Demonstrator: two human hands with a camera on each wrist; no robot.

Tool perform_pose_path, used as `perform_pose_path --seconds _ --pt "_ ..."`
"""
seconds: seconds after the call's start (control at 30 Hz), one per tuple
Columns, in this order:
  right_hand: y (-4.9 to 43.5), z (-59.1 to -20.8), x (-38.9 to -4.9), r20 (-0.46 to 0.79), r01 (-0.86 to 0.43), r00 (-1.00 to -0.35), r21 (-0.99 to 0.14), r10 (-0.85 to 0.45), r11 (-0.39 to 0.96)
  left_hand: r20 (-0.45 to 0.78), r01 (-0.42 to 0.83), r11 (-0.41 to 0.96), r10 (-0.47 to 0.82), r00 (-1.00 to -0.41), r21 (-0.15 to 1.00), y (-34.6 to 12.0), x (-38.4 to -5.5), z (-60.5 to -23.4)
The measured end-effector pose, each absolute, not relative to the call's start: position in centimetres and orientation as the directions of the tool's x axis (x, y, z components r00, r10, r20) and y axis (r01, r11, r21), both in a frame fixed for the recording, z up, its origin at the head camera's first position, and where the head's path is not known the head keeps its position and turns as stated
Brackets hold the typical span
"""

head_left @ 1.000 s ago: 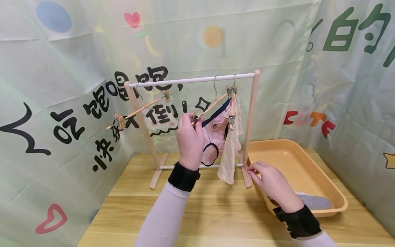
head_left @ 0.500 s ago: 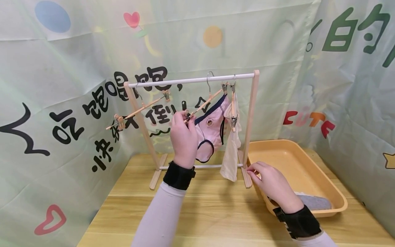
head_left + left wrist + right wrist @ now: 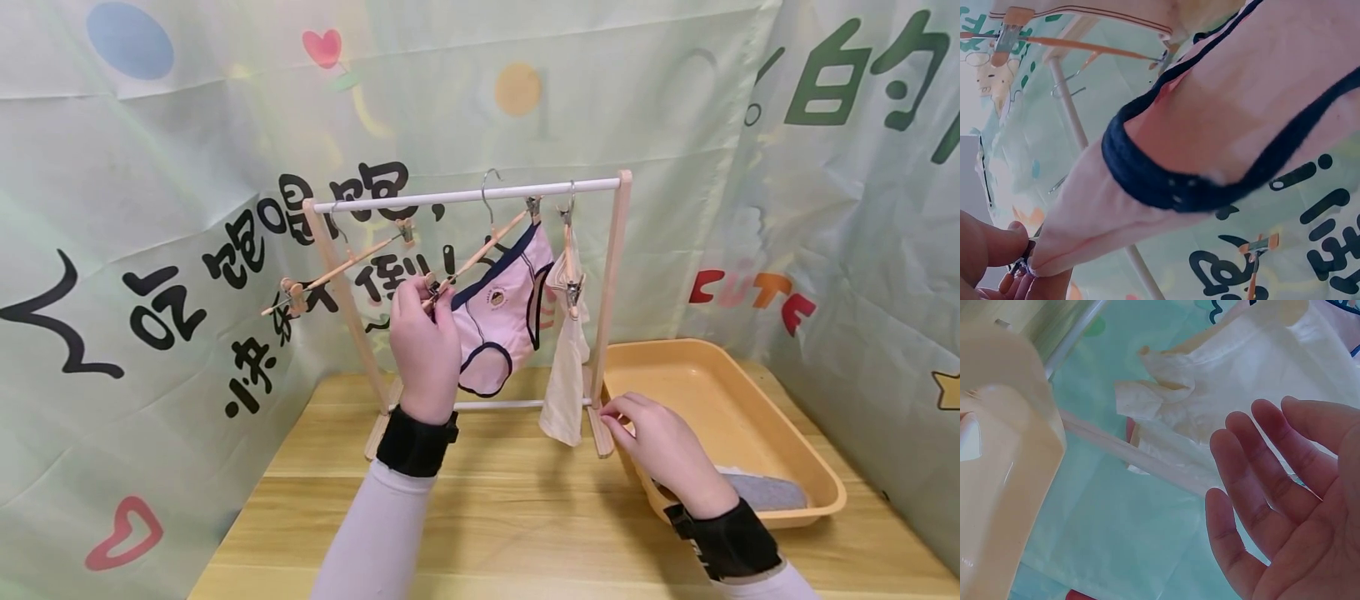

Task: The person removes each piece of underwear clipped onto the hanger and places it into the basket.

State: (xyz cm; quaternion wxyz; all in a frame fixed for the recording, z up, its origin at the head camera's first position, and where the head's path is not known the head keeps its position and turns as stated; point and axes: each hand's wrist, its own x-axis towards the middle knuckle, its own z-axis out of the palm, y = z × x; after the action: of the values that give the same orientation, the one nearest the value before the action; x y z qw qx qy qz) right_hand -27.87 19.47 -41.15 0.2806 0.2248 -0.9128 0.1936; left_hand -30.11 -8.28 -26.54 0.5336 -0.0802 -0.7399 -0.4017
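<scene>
My left hand [image 3: 424, 354] pinches the near clip end of a wooden clip hanger [image 3: 491, 243] hooked on the rack's white rail [image 3: 450, 198]. From that hanger hangs a pair of pink underpants [image 3: 491, 325] with navy trim. In the left wrist view, thumb and fingers grip the clip at a corner of the underpants [image 3: 1079, 212]. My right hand [image 3: 663, 446] hovers at the basin's left edge, fingers loosely bent. Nothing lies in the right palm [image 3: 1310, 537] in the right wrist view. A cream garment [image 3: 564, 400] hangs from another clip hanger [image 3: 568, 250] at the rail's right.
At the rail's left hangs a third clip hanger [image 3: 352, 262] with bare clips. The yellow basin [image 3: 806, 425] stands to the right on the wooden table [image 3: 510, 533], with a grey cloth [image 3: 765, 490] inside. A printed curtain [image 3: 637, 108] surrounds the table.
My left hand has drawn the hanger with the underpants leftward along the rail, away from the cream garment, which now hangs apart. My right hand has stayed in place.
</scene>
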Motion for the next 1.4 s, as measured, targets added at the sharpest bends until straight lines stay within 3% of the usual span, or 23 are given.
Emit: perform_pose_path --seconds 0.27,0.67,1.4 --pt "19.5 -41.2 -27.9 0.602 -0.522 -0.737 -0.221 -0.306 0.824 0.848 0.563 0.639 -0.329 -0.416 0.524 -9.0 -29.3 -27.3" --pt "19.6 -41.2 -28.1 0.598 -0.517 -0.742 -0.222 -0.303 0.827 0.866 0.607 0.618 -0.35 -0.357 0.499 -11.4 -29.0 -29.7" --pt "19.6 -41.4 -28.2 0.586 -0.511 -0.75 -0.221 -0.305 0.831 0.832 0.644 0.532 -0.421 -0.361 0.549 -13.6 -27.7 -33.2"
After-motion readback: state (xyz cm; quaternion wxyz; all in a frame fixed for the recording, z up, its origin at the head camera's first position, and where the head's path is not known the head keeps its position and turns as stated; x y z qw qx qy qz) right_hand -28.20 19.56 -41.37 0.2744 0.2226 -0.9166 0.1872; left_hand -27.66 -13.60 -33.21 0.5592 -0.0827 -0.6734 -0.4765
